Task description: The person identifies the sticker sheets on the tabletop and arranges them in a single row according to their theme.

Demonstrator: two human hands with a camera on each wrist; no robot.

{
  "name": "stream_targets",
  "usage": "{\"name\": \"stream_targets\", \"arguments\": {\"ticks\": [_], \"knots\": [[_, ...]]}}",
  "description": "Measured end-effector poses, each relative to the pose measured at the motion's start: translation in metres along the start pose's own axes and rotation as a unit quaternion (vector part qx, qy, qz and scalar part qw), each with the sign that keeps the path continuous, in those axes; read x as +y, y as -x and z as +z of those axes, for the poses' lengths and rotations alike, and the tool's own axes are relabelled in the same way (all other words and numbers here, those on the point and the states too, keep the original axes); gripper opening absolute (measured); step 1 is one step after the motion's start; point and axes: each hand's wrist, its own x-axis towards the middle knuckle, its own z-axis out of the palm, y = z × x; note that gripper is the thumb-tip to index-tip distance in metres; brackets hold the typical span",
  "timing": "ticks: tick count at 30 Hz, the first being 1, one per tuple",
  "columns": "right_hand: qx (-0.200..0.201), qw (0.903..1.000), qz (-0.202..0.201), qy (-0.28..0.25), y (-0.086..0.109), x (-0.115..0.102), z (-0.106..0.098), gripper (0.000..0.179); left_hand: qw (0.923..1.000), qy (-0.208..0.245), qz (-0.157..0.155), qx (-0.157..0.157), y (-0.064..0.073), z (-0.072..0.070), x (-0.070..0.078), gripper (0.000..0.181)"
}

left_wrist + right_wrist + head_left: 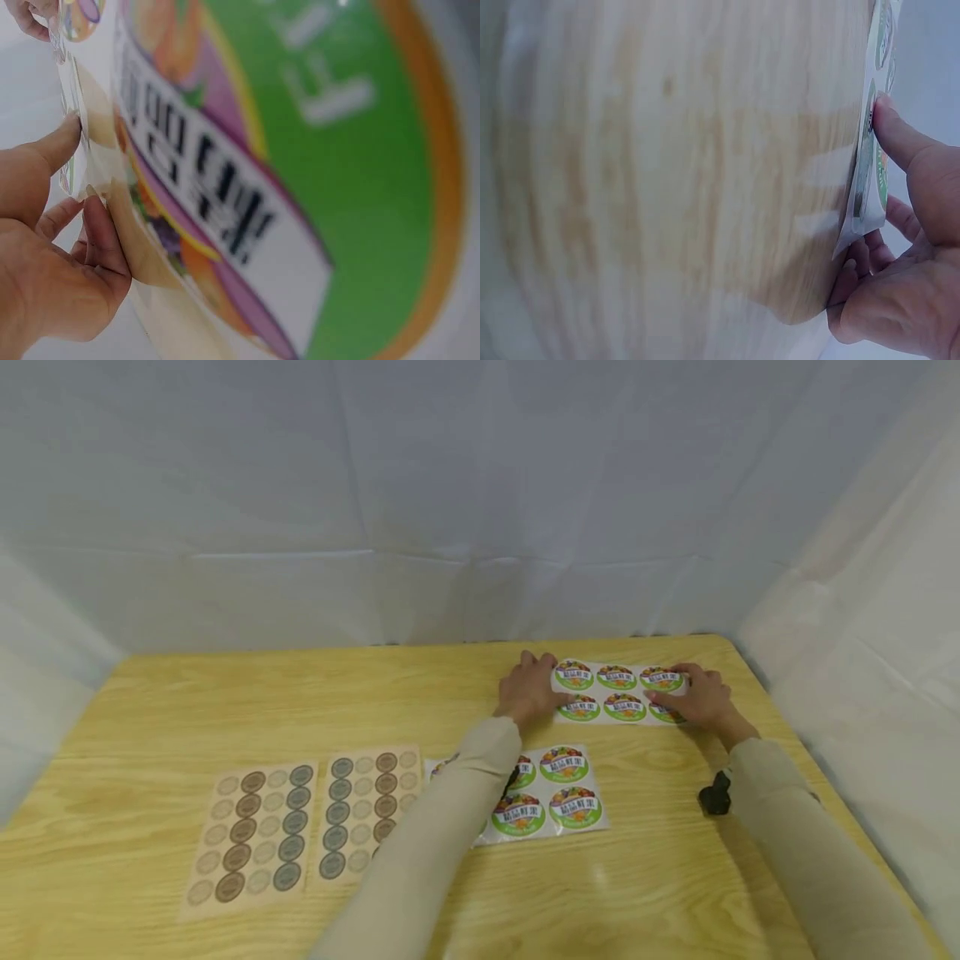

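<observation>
A white sheet of round fruit-pattern stickers [625,707] lies near the table's back right, with a hand at each short end. At its left end, my left hand [527,687] holds the edge, thumb over the face and fingers bent at the border. My right hand [701,697] pinches the right end; in the right wrist view the thumb [900,135] presses the printed side while the other fingers curl at the edge, partly behind the sheet. A second sheet of the same stickers [576,808] lies closer, partly hidden under my left forearm, and its print fills much of the left wrist view.
Two tan sheets of small round stickers lie at the left, one farther out [263,827] and one beside it [363,810]. The wooden table [315,693] ends at a pale hanging sheet [465,510] behind, with more sheeting at both sides.
</observation>
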Motion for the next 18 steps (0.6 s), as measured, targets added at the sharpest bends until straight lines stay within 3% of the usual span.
{"name": "stream_targets", "arguments": {"ticks": [5, 12, 15, 18], "knots": [[-0.010, 0.9998, -0.011, -0.011, 0.000, 0.001, -0.001, 0.082, 0.9999, 0.006, 0.008, -0.008, -0.001, 0.002, 0.000, 0.063], [-0.028, 0.9985, -0.005, -0.047, 0.000, 0.000, 0.001, 0.086, 0.9949, 0.100, 0.013, 0.001, -0.003, 0.001, -0.009, 0.061], [-0.037, 0.9960, -0.013, -0.080, -0.002, -0.002, -0.001, 0.086, 0.9872, 0.158, 0.021, -0.006, -0.004, -0.004, -0.015, 0.059], [-0.042, 0.9927, -0.024, -0.110, -0.004, -0.005, -0.006, 0.087, 0.9736, 0.223, 0.042, -0.024, -0.004, -0.011, -0.016, 0.056]]}}
